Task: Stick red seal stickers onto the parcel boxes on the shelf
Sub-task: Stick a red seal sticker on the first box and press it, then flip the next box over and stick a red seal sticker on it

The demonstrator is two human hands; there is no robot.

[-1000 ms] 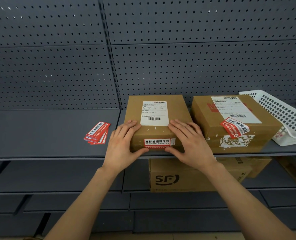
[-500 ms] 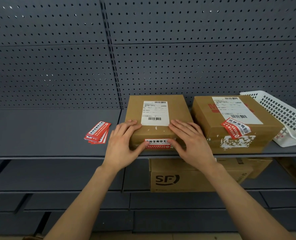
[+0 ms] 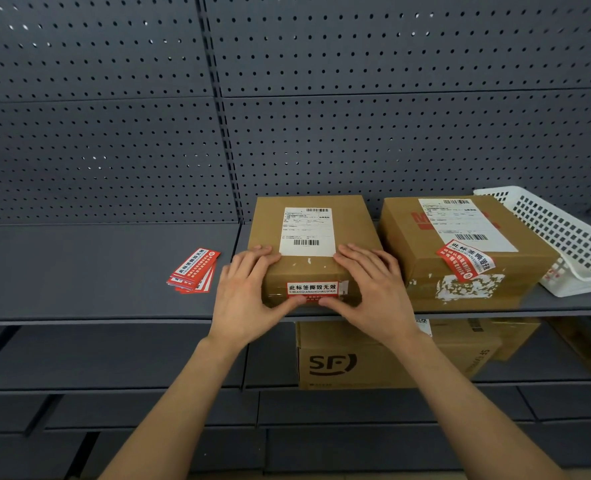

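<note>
A brown parcel box [image 3: 354, 220] with a white shipping label stands at the shelf's front edge. A red seal sticker [image 3: 312, 288] is folded over its top front edge. My left hand [image 3: 247, 292] and my right hand [image 3: 373, 289] lie flat on the box top on either side of the label. Both thumbs press the sticker's lower part on the box's front face, their tips almost meeting. To the right stands a second parcel box [image 3: 405, 244] with a red seal sticker [image 3: 465, 260] over its front edge. A stack of red seal stickers [image 3: 193, 271] lies on the shelf to the left.
A white plastic basket [image 3: 564, 237] leans at the far right of the grey shelf [image 3: 96, 271]. A pegboard wall backs the shelf. On the lower shelf sit an SF-printed carton [image 3: 339, 363] and more cartons to its right.
My thumbs have slid inward along the lower part of the sticker, from its ends toward its middle. The fingers stay on the box top, and the box has not moved.
</note>
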